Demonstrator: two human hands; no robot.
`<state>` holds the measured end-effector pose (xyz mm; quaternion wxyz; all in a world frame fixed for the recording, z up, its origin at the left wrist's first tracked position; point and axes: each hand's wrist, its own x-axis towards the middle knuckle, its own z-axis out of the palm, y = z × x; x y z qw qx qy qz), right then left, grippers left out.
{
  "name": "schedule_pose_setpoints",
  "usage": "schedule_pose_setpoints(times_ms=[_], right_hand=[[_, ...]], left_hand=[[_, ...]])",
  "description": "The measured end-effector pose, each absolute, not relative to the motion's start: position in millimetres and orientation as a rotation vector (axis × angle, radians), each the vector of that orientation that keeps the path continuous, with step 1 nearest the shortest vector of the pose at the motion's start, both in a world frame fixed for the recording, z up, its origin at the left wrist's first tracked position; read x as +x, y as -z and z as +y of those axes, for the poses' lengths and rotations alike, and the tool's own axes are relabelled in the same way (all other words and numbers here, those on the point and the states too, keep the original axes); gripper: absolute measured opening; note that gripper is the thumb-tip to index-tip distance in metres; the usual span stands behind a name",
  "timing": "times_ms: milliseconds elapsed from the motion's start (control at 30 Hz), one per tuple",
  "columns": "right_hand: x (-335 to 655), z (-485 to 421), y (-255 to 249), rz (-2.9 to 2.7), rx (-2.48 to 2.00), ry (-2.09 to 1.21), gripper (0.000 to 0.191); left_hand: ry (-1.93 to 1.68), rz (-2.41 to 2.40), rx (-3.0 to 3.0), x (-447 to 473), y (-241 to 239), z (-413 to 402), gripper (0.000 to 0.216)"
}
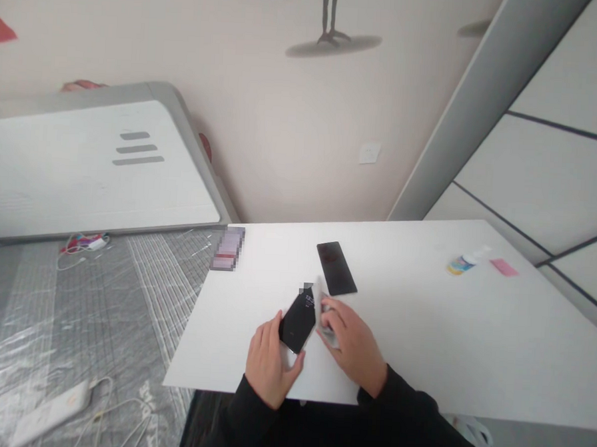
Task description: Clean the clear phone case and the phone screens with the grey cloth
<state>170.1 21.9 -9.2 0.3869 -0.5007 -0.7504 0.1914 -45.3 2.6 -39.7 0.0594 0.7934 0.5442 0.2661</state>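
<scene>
My left hand (270,362) grips a black smartphone (298,320) from below, its lit screen showing a small clock. My right hand (355,343) pinches a thin, translucent sheet (322,311), possibly a screen protector, standing on edge against the phone's right side. A second black smartphone (337,268) lies face up on the white table (413,336), just beyond my hands. Neither hand touches it.
A blurred flat box (228,248) sits at the table's far left corner. A small bottle (462,263) and a pink pad (504,267) lie at the far right. Left of the table, a plastic-covered floor holds cables and a white power bank (51,414).
</scene>
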Motion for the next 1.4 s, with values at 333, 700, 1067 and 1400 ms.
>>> schedule_pose_setpoints(times_ms=[333, 700, 1067, 1400], right_hand=[[154, 38, 25, -2.492, -1.046, -0.413, 0.077], [146, 32, 18, -2.593, -1.093, -0.393, 0.074], [151, 39, 26, -2.692, -0.804, -0.477, 0.084], [161, 44, 31, -2.631, -0.928, -0.333, 0.07]], left_hand=[[-0.859, 1.678, 2.358, -55, 42, -5, 0.089], [-0.936, 1.759, 2.274, -51, 43, -8, 0.095], [-0.906, 1.768, 2.329, -48, 41, -8, 0.095], [-0.926, 1.787, 2.343, -46, 37, -6, 0.089]])
